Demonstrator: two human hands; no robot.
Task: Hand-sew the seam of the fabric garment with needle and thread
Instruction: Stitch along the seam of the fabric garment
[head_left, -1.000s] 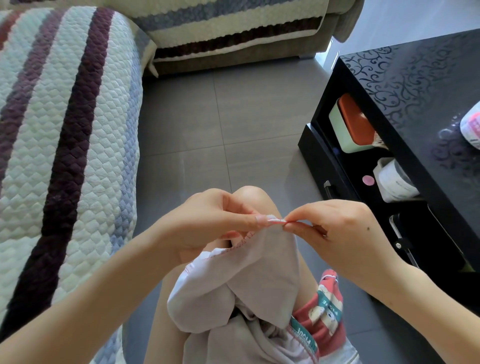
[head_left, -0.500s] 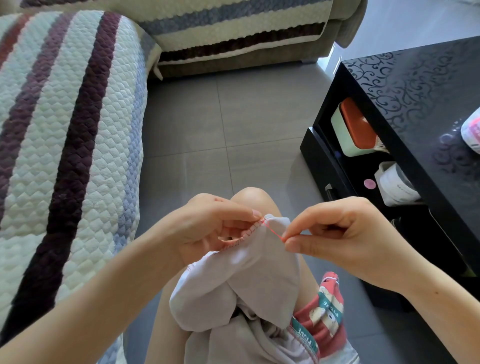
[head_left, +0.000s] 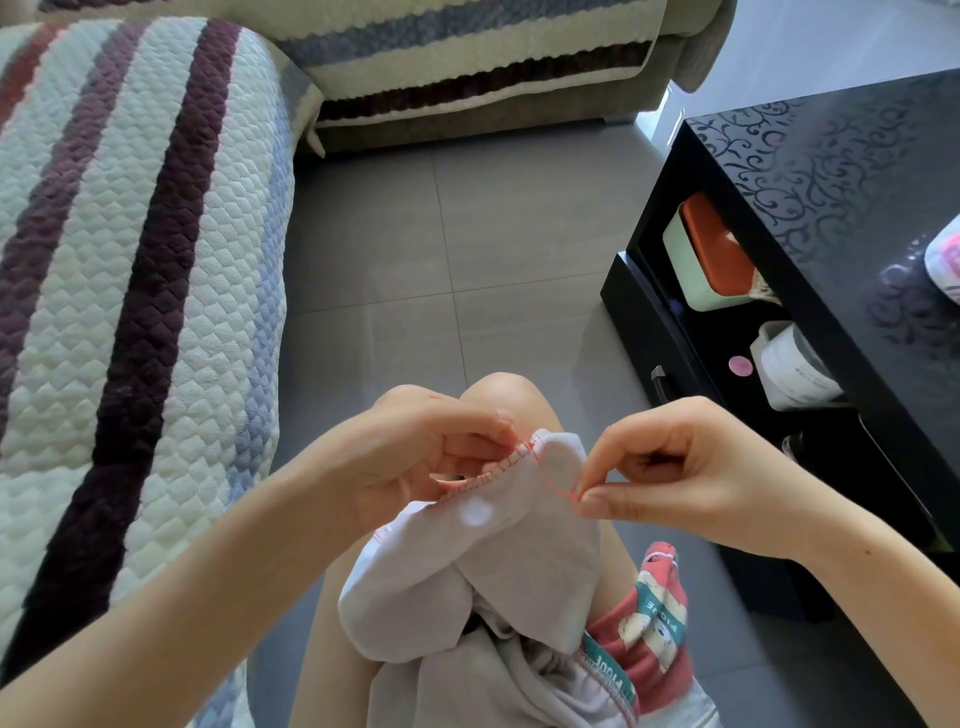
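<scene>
Single view: wide-angle camera on my head, facing forward and down. Close range: my left hand (head_left: 415, 457) and my right hand (head_left: 691, 467) fill lower centre, garment (head_left: 519, 571) on my lap below. Sofa (head_left: 130, 260) at frame left, black table (head_left: 831, 171) at right, floor (head_left: 441, 249) between.

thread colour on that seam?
Coral pink thread, clearest in the head view, looped against the pale grey garment.

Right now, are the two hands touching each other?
Apart. The head view shows the left hand pinching the seam while the right hand pinches the thread, garment showing between them.
</scene>
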